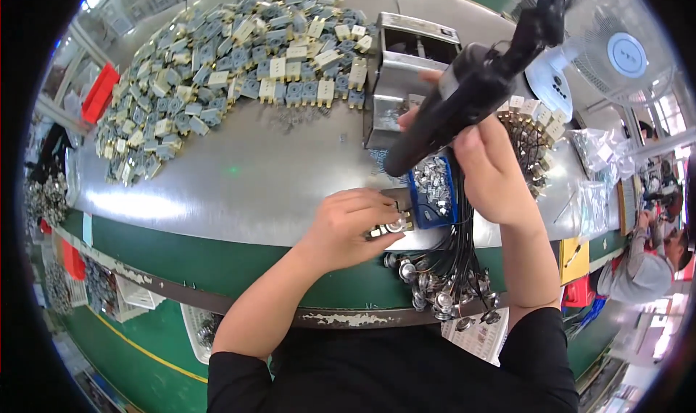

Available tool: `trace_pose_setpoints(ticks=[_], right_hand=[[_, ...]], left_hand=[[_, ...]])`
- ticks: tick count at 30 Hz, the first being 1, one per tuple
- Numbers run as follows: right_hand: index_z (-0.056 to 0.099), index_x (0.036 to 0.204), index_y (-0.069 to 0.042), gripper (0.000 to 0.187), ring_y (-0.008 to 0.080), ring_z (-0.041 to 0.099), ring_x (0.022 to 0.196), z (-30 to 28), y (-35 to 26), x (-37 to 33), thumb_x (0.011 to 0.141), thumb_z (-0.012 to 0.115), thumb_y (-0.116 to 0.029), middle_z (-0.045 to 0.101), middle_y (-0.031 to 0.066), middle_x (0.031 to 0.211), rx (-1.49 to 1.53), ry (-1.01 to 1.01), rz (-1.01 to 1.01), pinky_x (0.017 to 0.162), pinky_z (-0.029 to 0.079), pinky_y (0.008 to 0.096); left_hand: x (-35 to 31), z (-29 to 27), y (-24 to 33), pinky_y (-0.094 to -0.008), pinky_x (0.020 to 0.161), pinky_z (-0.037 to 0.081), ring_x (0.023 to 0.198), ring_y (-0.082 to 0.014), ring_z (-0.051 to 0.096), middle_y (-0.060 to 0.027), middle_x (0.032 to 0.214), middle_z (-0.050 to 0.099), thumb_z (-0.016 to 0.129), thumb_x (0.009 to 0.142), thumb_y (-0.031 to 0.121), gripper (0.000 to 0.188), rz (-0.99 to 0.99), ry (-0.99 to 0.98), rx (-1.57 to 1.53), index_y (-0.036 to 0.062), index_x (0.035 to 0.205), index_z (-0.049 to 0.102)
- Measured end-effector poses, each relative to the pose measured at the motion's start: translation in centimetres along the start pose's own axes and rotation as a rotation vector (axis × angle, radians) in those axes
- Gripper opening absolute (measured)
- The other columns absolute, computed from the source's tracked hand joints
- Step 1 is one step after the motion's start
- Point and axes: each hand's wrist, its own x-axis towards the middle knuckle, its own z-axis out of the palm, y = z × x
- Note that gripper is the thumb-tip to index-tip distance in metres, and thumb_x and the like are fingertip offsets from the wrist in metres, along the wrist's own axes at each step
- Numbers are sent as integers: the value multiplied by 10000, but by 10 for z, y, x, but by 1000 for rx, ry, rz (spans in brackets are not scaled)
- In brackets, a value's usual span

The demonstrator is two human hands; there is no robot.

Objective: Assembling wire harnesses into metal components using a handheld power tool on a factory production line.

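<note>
The left hand [351, 228] is closed on a small metal part [392, 228], pinched between thumb and fingers near the front edge of the table [268, 159], just left of the blue tray [418, 213]. The right hand [486, 163] is at the black tool [453, 105], with its thumb at one side and fingertips showing past the other; the tool covers much of it, so I cannot tell whether it is clamped on the handle. Small silver pieces [433, 184] fill the tray. Behind it stands a metal box [402, 72], with a large heap of grey and cream blocks [275, 54] to its left. Black wires [462, 242] hang over the front edge beside the tray, ending in round parts [443, 301]. A fan [625, 54] stands at the far right.
</note>
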Motion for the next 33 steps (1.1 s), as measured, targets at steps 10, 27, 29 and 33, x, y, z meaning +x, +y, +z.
trace_pose_setpoints(ticks=[10,27,29,33], right_hand=[[731,1129,29,372,409,687,1051,-4,0,-40,847,787,-208,729,204,1077,-777,-381,13,927,564,481],[747,1139,-107,377,234,743,829,22,42,-68,790,839,-214,756,40,941,-843,-9,-364,740,589,374],[752,1155,-110,422,220,745,835,23,43,-68,759,861,-208,762,31,974,-875,-33,-350,733,590,358],[730,1088,-102,367,232,744,824,19,44,-67,760,856,-207,755,41,956,-835,-70,-358,740,589,371]], left_hand=[[0,4,7,-403,849,630,971,-315,789,-119,1003,805,960,715,82,344,10,48,92,45,1000,771],[11,-6,26,-342,782,636,907,-280,798,-143,1048,814,980,716,94,404,41,221,263,24,1029,733],[10,-6,27,-345,781,639,895,-281,799,-146,1041,814,979,724,96,402,37,216,272,25,1023,719],[6,-8,30,-366,786,645,894,-301,800,-154,1021,810,989,737,144,504,62,208,267,37,1122,682]])
